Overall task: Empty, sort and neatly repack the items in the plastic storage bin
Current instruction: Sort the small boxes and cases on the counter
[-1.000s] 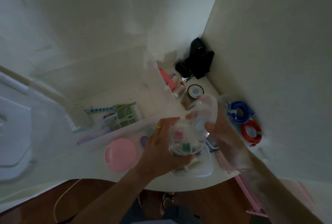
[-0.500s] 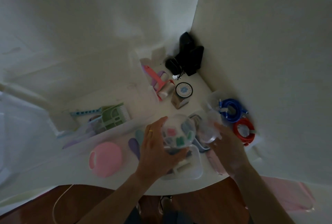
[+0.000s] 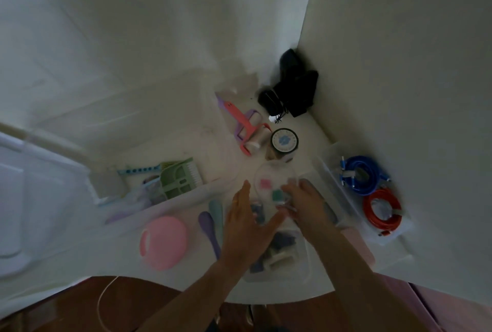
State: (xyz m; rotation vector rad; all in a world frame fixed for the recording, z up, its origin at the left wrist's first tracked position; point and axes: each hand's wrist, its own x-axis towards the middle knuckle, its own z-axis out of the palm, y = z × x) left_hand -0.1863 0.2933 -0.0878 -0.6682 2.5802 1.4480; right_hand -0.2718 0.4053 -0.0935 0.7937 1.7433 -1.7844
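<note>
Where the white table meets the wall, a clear storage bin sits at the left with a green brush inside. Just in front lie a pink lid and two spoons. The left hand cups a clear round tub of small coloured bits, fingers spread along its side. The right hand grips the tub's other side. Farther right, blue cable and red cable lie coiled in a clear tray.

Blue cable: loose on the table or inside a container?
Inside. The coiled blue cable lies in a clear tray beside the red cable.
</note>
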